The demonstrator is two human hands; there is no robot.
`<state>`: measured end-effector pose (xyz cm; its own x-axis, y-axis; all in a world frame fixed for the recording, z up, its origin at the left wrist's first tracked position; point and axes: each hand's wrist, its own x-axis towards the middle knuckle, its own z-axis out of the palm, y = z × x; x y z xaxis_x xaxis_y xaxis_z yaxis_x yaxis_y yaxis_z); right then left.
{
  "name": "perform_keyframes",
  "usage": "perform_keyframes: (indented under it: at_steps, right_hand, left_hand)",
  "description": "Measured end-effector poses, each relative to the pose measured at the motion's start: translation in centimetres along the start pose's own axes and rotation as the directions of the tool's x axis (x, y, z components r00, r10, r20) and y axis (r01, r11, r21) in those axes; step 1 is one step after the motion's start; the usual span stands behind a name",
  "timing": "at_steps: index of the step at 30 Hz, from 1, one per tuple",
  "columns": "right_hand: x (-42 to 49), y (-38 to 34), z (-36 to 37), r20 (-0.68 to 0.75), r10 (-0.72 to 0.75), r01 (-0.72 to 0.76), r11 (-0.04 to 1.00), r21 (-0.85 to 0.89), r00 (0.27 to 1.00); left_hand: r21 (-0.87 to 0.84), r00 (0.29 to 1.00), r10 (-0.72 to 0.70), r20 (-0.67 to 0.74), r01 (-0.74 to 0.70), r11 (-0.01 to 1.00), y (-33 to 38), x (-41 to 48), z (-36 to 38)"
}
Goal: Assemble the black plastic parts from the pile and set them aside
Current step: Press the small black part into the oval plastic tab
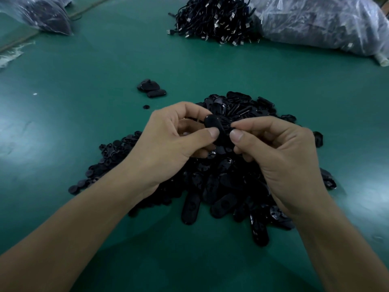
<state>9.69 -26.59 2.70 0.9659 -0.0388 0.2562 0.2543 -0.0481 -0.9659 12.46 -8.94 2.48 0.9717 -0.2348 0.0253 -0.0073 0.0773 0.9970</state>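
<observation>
Left hand (168, 144) is curled at frame centre, with thumb and forefinger clamped on the left end of a black oval part (216, 126). The part is held between both hands, just above the pile (221, 186). Right hand (282, 159) is curled likewise, with thumb and forefinger pinched on the part's right end. Whether a second piece is held against it cannot be told, as everything is black on black.

Edges and room: the upper left corner is taken by a clear plastic bag (42, 15) of dark parts, with a white scrap (10, 55) at the left edge below it. Green table mat (84, 81) lies open across the left half and in the band above the pile. A small cluster of set-aside parts (151, 89) is seen up-left of the pile, apart from the hands, with one small round piece (145, 107) just below it. The pile spreads under both wrists. A cable heap (212, 17) with metal plugs sits at top centre, and a second clear bag (326, 22) lies just beside it at upper right.

Writing: moulded marks on the pile parts are too dark to be read.
</observation>
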Motion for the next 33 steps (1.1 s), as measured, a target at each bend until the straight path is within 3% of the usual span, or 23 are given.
perform_keyframes:
  at_steps: [3, 17, 24, 33]
  right_hand:
    - [-0.12, 0.01, 0.09, 0.008, 0.028, -0.028, 1.0, 0.011, 1.0]
    - [-0.1, -0.06, 0.02, -0.038, -0.017, 0.014, 0.997, -0.077, 0.999]
    - [-0.39, 0.28, 0.24, -0.043, -0.135, 0.116, 0.948, -0.295, 0.99]
    - [-0.36, 0.34, 0.08, 0.047, -0.337, 0.303, 0.767, -0.565, 0.94]
  left_hand:
    - [-0.082, 1.0, 0.001, 0.006, -0.001, 0.997, 0.02, -0.19, 0.19]
    - [-0.128, 0.998, 0.009, 0.062, -0.001, 0.992, 0.16, -0.32, 0.41]
    - [-0.125, 0.997, 0.008, 0.08, 0.002, 0.992, 0.15, -0.35, 0.37]
    - [-0.183, 0.995, -0.023, 0.098, 0.041, 0.982, 0.23, -0.31, 0.34]
